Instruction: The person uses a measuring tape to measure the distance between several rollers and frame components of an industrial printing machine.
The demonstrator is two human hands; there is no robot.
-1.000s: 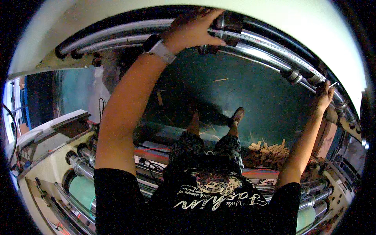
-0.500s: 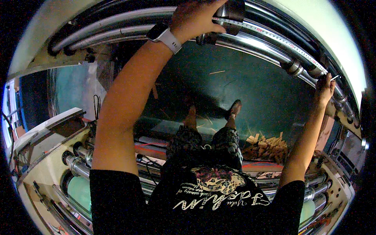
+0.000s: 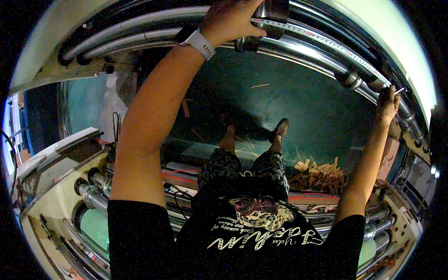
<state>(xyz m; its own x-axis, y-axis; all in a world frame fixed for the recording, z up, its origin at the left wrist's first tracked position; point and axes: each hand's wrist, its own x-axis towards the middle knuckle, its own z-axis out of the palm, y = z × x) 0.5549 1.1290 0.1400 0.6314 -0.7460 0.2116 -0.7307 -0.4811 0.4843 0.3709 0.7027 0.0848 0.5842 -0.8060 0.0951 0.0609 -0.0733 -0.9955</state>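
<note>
1. A workshop or factory floor, judging by the heavy machinery at the top and bottom of the view.
2. Long polished steel shafts (image 3: 303,52) carry metal collars (image 3: 351,79).
3. A cream machine frame (image 3: 63,200) holds further rollers, including a pale green drum (image 3: 93,228).
4. A measuring tape (image 3: 332,43) stretches along the upper machinery.
5. Brown offcuts (image 3: 322,176) lie heaped, and loose slivers (image 3: 260,86) litter the dark green floor (image 3: 224,84).

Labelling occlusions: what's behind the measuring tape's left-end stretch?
A dark collar shows above and below the tape. The strip directly behind the tape is covered; whatever the left hand hides can't be seen.
</note>
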